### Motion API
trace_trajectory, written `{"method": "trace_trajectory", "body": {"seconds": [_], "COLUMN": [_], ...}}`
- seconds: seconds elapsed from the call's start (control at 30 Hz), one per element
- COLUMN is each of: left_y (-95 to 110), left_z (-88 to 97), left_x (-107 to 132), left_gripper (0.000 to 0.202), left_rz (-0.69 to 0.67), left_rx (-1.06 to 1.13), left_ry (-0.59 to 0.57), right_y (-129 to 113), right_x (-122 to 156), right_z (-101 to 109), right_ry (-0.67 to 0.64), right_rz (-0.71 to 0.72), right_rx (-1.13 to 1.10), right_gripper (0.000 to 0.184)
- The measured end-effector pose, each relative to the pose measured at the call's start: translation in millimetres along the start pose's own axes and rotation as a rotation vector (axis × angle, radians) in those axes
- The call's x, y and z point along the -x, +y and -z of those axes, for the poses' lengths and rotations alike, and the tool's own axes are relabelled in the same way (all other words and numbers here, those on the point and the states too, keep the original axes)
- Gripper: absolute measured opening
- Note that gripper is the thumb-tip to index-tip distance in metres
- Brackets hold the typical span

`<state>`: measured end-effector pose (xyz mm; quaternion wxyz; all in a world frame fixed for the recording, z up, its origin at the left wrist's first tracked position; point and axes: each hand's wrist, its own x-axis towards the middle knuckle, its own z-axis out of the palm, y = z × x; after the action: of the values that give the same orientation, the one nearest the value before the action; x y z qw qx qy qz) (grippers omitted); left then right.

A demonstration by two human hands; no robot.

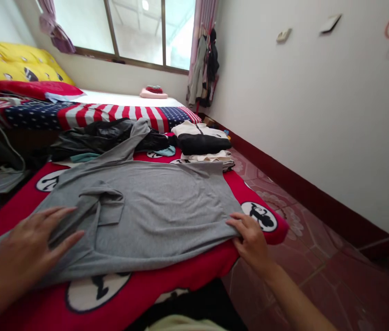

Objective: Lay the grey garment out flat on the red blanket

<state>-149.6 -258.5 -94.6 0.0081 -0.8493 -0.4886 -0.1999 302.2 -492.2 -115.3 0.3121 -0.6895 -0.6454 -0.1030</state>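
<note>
Grey hooded sweatshirt (153,202) lies spread flat on the red blanket (187,271), hood toward the dark clothes heap (101,138). My left hand (32,248) presses open-palmed on its near side, fingers splayed, gripping nothing. My right hand (252,241) pinches the hem at the blanket's edge. To smooth it well, I judge I should keep the left palm anchoring while the right draws the cloth taut, evenly, without dragging the blanket. No containers show; a folded stack (203,142) sits beyond, just past the sweatshirt.

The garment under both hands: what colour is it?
Plain grey garment, clearest in the head view.
</note>
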Motion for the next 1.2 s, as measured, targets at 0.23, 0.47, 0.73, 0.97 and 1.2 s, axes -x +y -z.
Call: {"method": "trace_trajectory", "body": {"seconds": [0.23,0.47,0.73,0.97,1.2], "left_y": [77,80,82,83,53], "left_z": [-16.0,-18.5,-30.5,-25.2,8.1], "left_x": [40,22,-2,0,0], "left_gripper": [0.06,0.032,0.042,0.04,0.032], "left_rz": [-0.463,-0.241,-0.001,-0.09,-0.116], "left_rx": [0.291,0.519,0.446,0.48,0.391], "left_ry": [-0.141,-0.235,-0.275,-0.377,-0.052], "right_y": [26,54,55,44,61], "right_x": [-4,-29,-39,-47,-21], "right_z": [20,12,10,14,19], "right_ry": [0.218,0.029,-0.215,-0.149,0.013], "right_rz": [-0.207,-0.561,-0.462,-0.478,-0.618], "right_rx": [-0.099,-0.556,-0.624,-0.534,-0.785], "right_gripper": [0.025,0.041,0.068,0.034,0.036]}}
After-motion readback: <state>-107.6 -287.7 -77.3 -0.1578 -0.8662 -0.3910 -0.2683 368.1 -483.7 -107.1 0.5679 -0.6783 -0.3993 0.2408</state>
